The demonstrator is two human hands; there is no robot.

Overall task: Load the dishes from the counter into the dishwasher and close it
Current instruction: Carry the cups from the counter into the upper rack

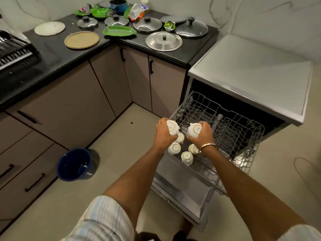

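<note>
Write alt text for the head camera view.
A person holds an upturned white cup in each hand, left hand and right hand, over the pulled-out dishwasher rack, where four more cups already sit upside down. Behind, the dark counter carries pot lids, green trays and plates.

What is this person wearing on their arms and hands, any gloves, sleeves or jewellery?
No gloves: both the left hand and the right hand are bare, and so are the forearms. A thin metal bangle circles the right wrist. The left arm comes out of a short, loose sleeve of pale striped cloth; a bit of similar cloth shows at the right arm's upper end.
</note>
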